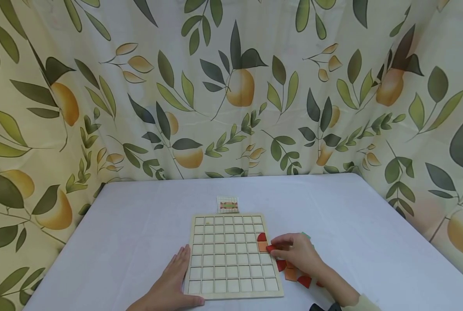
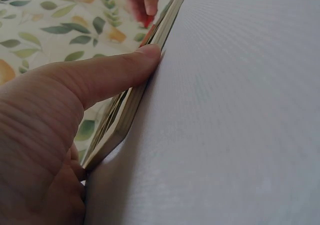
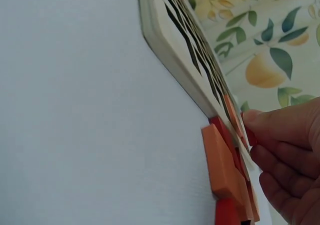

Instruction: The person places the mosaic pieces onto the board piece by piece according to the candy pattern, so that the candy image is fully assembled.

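Note:
A square wooden grid board lies on the table. In its rightmost column sit a red rounded piece and, just below, an orange square. My right hand pinches a red piece between thumb and fingers at the board's right edge; the right wrist view shows this red piece at the fingertips. My left hand rests along the board's lower left corner, fingers extended on the left side. In the left wrist view its thumb presses the board's near edge.
A small pattern card lies behind the board. Loose orange pieces and red pieces lie right of the board, partly under my right hand. A green piece shows beyond that hand. A dark object is at the bottom edge.

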Demonstrator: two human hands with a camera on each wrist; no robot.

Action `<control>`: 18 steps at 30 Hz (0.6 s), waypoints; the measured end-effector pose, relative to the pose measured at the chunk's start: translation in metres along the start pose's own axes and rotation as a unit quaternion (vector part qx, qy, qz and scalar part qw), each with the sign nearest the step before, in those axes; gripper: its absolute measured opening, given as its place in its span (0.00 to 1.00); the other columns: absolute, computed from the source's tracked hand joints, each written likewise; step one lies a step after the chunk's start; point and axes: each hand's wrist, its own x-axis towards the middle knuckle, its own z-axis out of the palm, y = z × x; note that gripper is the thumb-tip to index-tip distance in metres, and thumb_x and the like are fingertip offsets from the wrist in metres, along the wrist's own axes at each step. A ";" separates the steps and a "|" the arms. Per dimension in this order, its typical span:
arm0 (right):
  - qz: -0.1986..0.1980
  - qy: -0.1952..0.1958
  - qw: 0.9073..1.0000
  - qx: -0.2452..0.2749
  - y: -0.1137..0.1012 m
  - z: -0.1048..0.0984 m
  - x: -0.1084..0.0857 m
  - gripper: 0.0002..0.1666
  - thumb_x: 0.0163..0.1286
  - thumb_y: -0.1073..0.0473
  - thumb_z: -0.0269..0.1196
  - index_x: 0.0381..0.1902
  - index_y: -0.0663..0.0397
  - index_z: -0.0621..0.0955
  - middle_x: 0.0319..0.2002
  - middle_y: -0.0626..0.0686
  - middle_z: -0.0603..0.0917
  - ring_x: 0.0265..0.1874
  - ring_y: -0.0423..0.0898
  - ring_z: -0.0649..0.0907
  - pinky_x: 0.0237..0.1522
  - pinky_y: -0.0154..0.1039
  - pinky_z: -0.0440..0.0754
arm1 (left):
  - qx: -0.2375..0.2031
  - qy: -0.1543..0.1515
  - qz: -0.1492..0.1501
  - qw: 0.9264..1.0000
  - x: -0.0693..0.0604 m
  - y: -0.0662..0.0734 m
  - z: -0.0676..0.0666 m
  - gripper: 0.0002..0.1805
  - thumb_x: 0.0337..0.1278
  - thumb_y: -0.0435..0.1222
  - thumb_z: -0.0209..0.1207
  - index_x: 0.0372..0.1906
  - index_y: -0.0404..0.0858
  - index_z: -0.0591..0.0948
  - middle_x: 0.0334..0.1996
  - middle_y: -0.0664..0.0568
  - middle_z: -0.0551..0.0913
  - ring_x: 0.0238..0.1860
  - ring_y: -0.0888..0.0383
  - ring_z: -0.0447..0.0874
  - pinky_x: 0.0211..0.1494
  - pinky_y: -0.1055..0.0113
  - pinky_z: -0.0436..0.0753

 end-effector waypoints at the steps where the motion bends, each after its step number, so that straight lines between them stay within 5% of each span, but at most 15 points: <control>1: -0.006 -0.004 1.000 0.001 0.000 0.001 -0.001 0.16 0.49 0.58 0.72 0.36 0.58 0.85 0.33 0.48 0.85 0.37 0.45 0.81 0.41 0.38 0.80 | 0.001 0.000 0.001 1.000 0.000 0.000 0.000 0.72 0.26 0.65 0.66 0.69 0.26 0.43 0.70 0.36 0.44 0.70 0.44 0.36 0.66 0.46 0.41; 4: -0.023 -0.007 1.000 -0.010 0.001 0.003 -0.003 0.15 0.49 0.57 0.72 0.35 0.57 0.85 0.32 0.47 0.85 0.36 0.44 0.81 0.40 0.36 0.80 | 0.002 0.003 0.001 1.000 0.000 -0.001 0.000 0.72 0.26 0.65 0.66 0.70 0.26 0.43 0.70 0.36 0.44 0.70 0.44 0.36 0.67 0.50 0.39; 11: -0.045 0.003 0.998 -0.036 0.000 0.006 -0.008 0.13 0.49 0.57 0.73 0.34 0.55 0.85 0.30 0.44 0.84 0.31 0.40 0.79 0.33 0.30 0.78 | -0.011 0.000 0.007 1.000 -0.001 -0.002 0.002 0.71 0.27 0.65 0.66 0.69 0.26 0.42 0.70 0.36 0.43 0.70 0.44 0.35 0.57 0.85 0.25; 18: -0.069 0.001 0.996 -0.049 -0.002 0.008 -0.013 0.13 0.47 0.57 0.73 0.32 0.53 0.85 0.27 0.41 0.82 0.26 0.36 0.78 0.30 0.30 0.78 | -0.005 -0.002 0.001 1.000 -0.001 0.000 0.000 0.71 0.28 0.65 0.65 0.70 0.27 0.42 0.70 0.36 0.43 0.70 0.44 0.35 0.67 0.50 0.38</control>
